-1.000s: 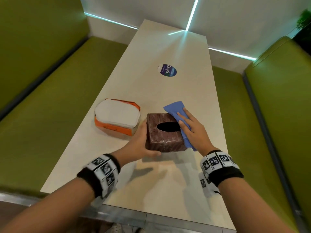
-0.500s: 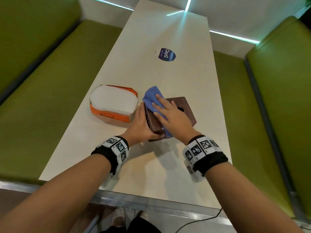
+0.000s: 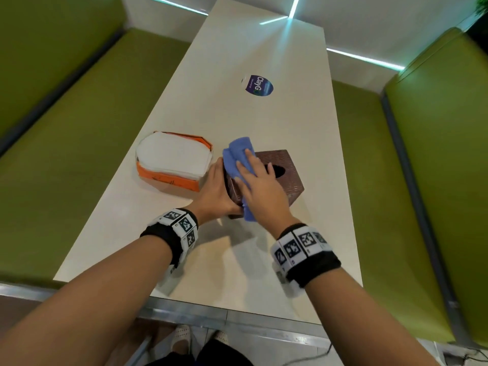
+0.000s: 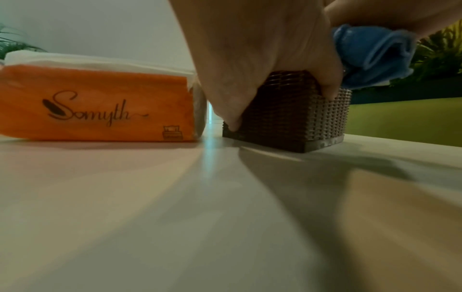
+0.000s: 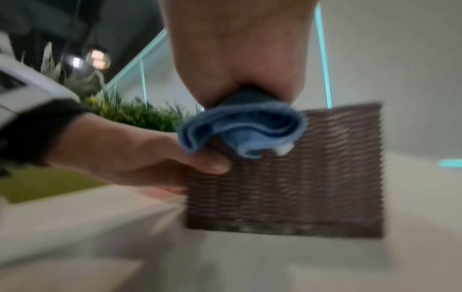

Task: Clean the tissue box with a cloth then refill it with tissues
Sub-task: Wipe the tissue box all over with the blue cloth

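Right hand (image 3: 260,187) presses blue cloth (image 3: 237,159) onto brown woven tissue box (image 3: 287,178).

a long pale table (image 3: 264,122) runs between two green benches (image 3: 60,143), with a round purple sticker (image 3: 258,85) toward its far end.

Under my palm the soft blue microfibre cloth (image 3: 237,161) looks plush and matt; the brown woven-textured tissue box (image 3: 286,175) seems ribbed plastic, though blurred; the orange tissue pack (image 4: 100,106) is thin glossy film over white paper; the pale table (image 3: 237,114) is smooth with a slight sheen
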`<state>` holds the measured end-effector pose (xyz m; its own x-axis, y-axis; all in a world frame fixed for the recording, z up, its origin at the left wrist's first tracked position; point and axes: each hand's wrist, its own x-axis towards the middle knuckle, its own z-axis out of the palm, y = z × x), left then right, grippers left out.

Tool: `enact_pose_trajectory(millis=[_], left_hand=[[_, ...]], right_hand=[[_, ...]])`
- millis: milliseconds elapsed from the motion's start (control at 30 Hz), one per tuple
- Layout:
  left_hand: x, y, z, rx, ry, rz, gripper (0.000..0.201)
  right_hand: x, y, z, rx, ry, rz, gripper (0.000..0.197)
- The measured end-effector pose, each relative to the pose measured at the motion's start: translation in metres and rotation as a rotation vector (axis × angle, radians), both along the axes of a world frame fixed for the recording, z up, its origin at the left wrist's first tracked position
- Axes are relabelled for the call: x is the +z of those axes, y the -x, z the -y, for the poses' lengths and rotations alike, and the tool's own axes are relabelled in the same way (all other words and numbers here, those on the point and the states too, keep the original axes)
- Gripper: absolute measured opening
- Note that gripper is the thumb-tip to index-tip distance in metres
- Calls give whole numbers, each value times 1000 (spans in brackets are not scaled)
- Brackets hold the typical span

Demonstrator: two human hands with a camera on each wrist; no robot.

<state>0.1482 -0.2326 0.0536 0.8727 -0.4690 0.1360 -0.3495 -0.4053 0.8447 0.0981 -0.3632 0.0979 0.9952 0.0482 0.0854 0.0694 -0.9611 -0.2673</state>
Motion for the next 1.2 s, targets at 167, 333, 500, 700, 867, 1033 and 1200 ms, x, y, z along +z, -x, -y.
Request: enact_pose_trajectory(millis=[167,333,500,700,867,1033,1200], left_hand=[[4,0,2,16,-14,-19,121],[4,-3,2,-20,-90,-51,131],[7,-3,0,-5,-64,-50,127],[2,-12,1,-31,-54,-83,127],[2,-14,-1,-56,-73,-129,132],[1,-18,2,24,-56,-83,122],[0,-22,5,-1,-60,-99,124]], right_hand=[[-10,14,76,-290,106,-68,49],[-4,40,11,-156,-37,58,44],[6,6,3,-24,88,-51,47],[7,27,66,-365,80,-67,52],[5,17,-15,-133,-41,4,41],[7,-19,31,-170,146,-97,50],[0,11,59,-393,83,-40,48]])
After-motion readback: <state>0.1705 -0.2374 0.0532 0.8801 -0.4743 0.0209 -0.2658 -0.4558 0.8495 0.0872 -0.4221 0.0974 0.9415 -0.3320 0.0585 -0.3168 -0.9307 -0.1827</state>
